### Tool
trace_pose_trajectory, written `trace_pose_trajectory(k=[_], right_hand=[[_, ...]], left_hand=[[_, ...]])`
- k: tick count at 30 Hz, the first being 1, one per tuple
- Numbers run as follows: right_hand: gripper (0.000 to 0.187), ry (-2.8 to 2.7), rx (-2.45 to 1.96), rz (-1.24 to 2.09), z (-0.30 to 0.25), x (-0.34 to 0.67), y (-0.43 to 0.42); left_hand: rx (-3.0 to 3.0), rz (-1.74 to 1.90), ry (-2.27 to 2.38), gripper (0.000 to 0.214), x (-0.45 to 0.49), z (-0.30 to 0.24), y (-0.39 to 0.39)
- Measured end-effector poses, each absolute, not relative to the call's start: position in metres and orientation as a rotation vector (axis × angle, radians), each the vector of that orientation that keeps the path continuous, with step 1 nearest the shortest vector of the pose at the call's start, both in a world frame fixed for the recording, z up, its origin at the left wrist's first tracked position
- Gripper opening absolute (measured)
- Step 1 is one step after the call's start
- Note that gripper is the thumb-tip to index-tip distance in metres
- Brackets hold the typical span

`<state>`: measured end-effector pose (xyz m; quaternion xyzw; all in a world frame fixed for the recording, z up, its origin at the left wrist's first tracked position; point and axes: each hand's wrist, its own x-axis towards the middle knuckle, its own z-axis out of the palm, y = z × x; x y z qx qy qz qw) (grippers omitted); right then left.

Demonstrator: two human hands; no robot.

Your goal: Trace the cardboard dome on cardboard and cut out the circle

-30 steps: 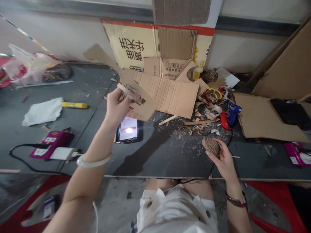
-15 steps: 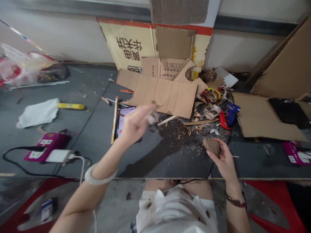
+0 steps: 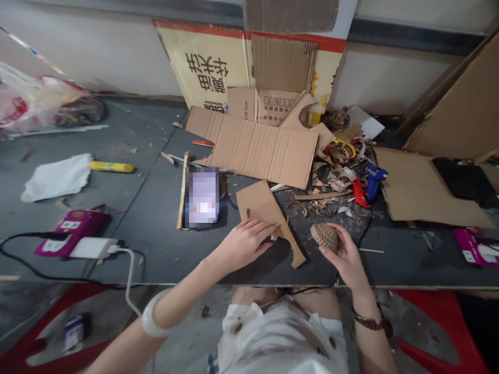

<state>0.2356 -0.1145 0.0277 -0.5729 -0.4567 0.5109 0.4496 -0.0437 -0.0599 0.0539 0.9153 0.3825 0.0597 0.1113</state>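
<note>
The right hand (image 3: 346, 258) is closed around a bumpy cardboard dome (image 3: 324, 237), with the thumb on one side and fingers on the other; the dome is well to the right of the phone (image 3: 202, 197), held over the near part of the dark table (image 3: 156, 254); the left hand (image 3: 249, 241), nearer the person than the phone and a bit to its right, has its fingers close together over a cut cardboard piece (image 3: 260, 200); I cannot tell if they grip it; that piece is just right of the phone and has a bite cut from its near side; the phone's screen is all blurry squares.

Behind the phone is a ridged cardboard sheet (image 3: 268, 150); farther behind stands a yellow box board (image 3: 175, 57) with big dark Chinese writing turned on its side, which looks like "黄油" and "华夫饼"; the smaller print under it is too small to read; a brown box panel (image 3: 239, 106) there has a bit that ends in "7cm", and a row of little squares; far right of the phone lies a blue and red glue gun (image 3: 375, 179); left of the phone are a yellow stick (image 3: 111, 167) and a purple power strip (image 3: 58, 239).
</note>
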Motion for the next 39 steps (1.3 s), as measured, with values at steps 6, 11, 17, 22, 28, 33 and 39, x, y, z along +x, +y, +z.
trace_pose_trajectory(k=[6, 11, 17, 22, 28, 33, 39], right_hand=[[0.054, -1.142, -1.13, 1.631, 0.025, 0.215, -0.113], [0.056, -1.159, -1.126, 1.694, 0.026, 0.203, -0.109], [0.058, -1.165, -1.119, 1.682, 0.021, 0.203, -0.104], [0.063, -1.056, -1.108, 1.672, 0.023, 0.214, -0.102], [0.06, -1.035, -1.103, 1.647, 0.032, 0.229, -0.101], [0.055, -0.996, -1.054, 1.664, 0.037, 0.255, -0.101], [0.059, -1.013, -1.151, 1.593, 0.042, 0.299, -0.107]], left_hand=[[2.66, 0.195, 1.221, 0.025, -0.043, 0.044, -0.072], [2.691, 0.237, 1.257, 0.017, -0.035, 0.03, -0.075], [2.767, 0.226, 1.173, 0.026, -0.032, 0.023, -0.079], [2.772, 0.144, 1.215, 0.046, -0.025, 0.019, -0.084], [2.753, 0.007, 1.29, 0.038, -0.014, 0.021, -0.082], [2.706, -0.073, 1.377, 0.023, -0.027, 0.031, -0.069], [2.62, -0.103, 1.668, 0.028, -0.068, 0.042, -0.033]])
